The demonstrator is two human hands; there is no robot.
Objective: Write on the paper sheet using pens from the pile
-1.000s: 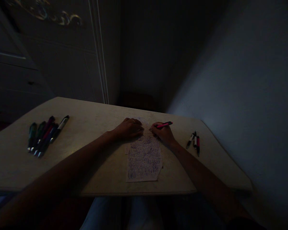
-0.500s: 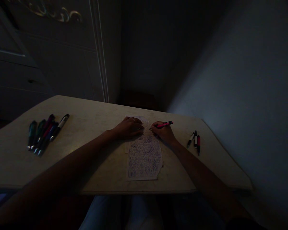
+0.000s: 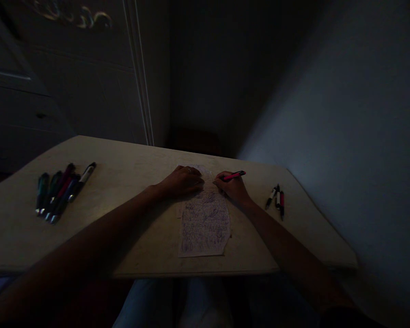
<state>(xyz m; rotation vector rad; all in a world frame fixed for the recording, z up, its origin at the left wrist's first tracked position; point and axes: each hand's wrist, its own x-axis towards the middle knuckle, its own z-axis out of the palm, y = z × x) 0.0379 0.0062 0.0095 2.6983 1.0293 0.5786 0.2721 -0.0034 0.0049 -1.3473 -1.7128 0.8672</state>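
A sheet of paper (image 3: 205,230) covered in blue scribbles lies on the table in front of me, with the edge of another sheet showing at its left. My left hand (image 3: 182,181), a ring on one finger, rests flat on the upper left of the paper with its fingers stretched out. At the paper's upper right, my right hand (image 3: 233,187) grips a pink and black pen (image 3: 235,175). The pen slants up to the right, its tip end at the paper. Dim light hides whether the tip touches.
Several pens (image 3: 59,193) in dark green, purple, blue and white lie at the left of the pale table (image 3: 140,246). Three pens (image 3: 276,200) lie at the right. A wall (image 3: 362,136) borders the right side; a cabinet (image 3: 89,91) stands behind at the left.
The whole view has shifted very slightly. Both hands keep nearly the same places on the paper, the right still holding the pen.
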